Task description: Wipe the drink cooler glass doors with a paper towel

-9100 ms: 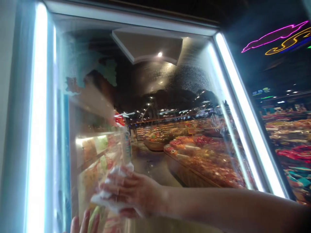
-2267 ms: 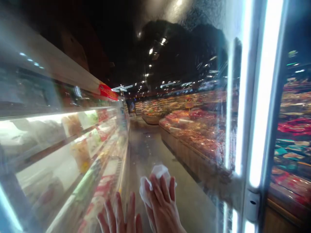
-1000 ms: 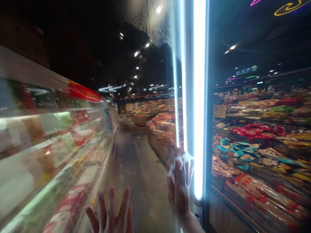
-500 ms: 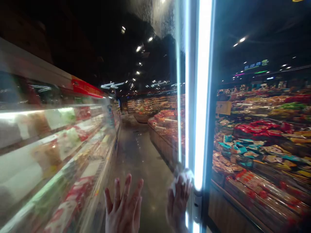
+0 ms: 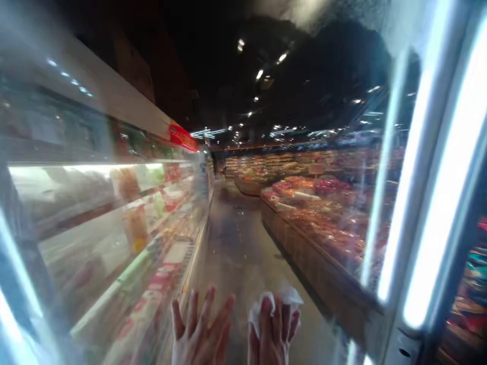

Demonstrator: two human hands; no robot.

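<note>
A glass door of a lit display case fills the view, with a shop aisle seen through it. My left hand lies flat on the glass at the bottom, fingers spread, holding nothing. Just to its right, my right hand presses a crumpled white cloth against the glass with its fingers stretched over it. The cloth sticks out above and beside the fingertips. The upper part of the glass is misted.
A bright light strip runs down the door frame at the right. Through the glass, lit shelves of packaged goods line the left, and low bins of goods line the right of an aisle floor.
My right hand with the cloth has slid left, away from the light strip at the door's edge, and sits lower. The view has swung so the door frame lies further right.
</note>
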